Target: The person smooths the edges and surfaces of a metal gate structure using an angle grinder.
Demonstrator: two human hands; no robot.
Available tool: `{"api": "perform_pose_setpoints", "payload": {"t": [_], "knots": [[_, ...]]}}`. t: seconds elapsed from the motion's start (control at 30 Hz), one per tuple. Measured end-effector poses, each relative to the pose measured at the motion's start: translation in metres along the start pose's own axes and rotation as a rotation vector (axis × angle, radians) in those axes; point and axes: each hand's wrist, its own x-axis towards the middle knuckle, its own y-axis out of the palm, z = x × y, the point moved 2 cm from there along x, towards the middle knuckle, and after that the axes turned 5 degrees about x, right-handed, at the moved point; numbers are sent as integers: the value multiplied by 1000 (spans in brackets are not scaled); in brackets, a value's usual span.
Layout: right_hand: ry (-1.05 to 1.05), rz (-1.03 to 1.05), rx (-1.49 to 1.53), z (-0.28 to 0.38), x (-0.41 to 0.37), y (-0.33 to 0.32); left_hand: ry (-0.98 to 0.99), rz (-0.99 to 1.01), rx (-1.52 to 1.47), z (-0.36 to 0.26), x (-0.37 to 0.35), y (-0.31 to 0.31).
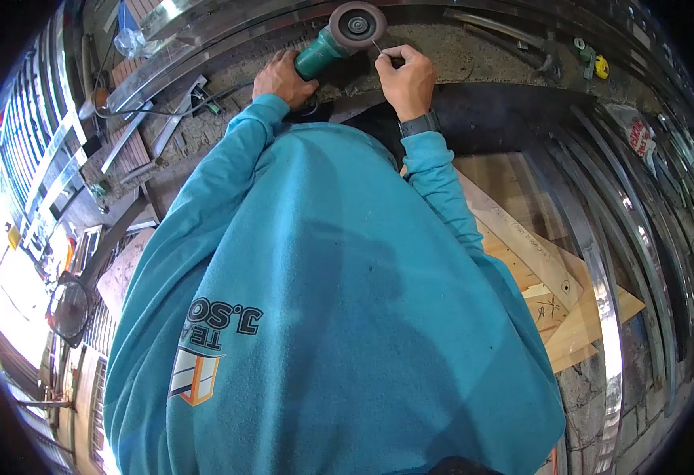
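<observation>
Gripping the angle grinder (321, 54) by its green body, my left hand (282, 77) was wrapped fully around it with the fingers closed, at about eleven o'clock in my view. The grinder's round disc (356, 24) sat at twelve o'clock, facing up towards me over the rough bench top (473, 47). My right hand (406, 79) was just beside the disc, at its four o'clock. Thumb and forefinger were pinched tight on a thin pin (376, 46) and the other fingers were curled in. The pin's tip pointed at the disc's edge, but I could not tell whether the two touched. A watch (420, 124) sat on that wrist. The black cable (204, 99) ran from the grinder towards nine o'clock. Wooden boards (521, 261) lay at four o'clock, with curved steel strips (604, 301) beyond them. A fan (70, 309) stood at eight o'clock.
</observation>
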Motion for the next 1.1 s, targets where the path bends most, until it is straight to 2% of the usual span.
{"api": "perform_pose_setpoints", "payload": {"t": [0.07,0.17,0.43,0.53,0.87,0.93,1.1], "knots": [[-5,-1,-6,3,0,-1,6,-14,-7,0,0,0],[-3,-4,-10,5,2,-2,-26,82,3,-3,0,-5],[-27,-45,18,-5,3,1,0,-11,30,1,0,2],[-52,-65,-31,-6,4,0,-19,72,20,-1,1,-4],[-33,-75,-63,-5,5,-1,-4,15,18,1,2,0],[-26,-75,-68,-5,5,-1,-35,89,2,-2,1,-4],[-37,-88,-96,-7,5,0,1,14,18,1,2,1]]}}
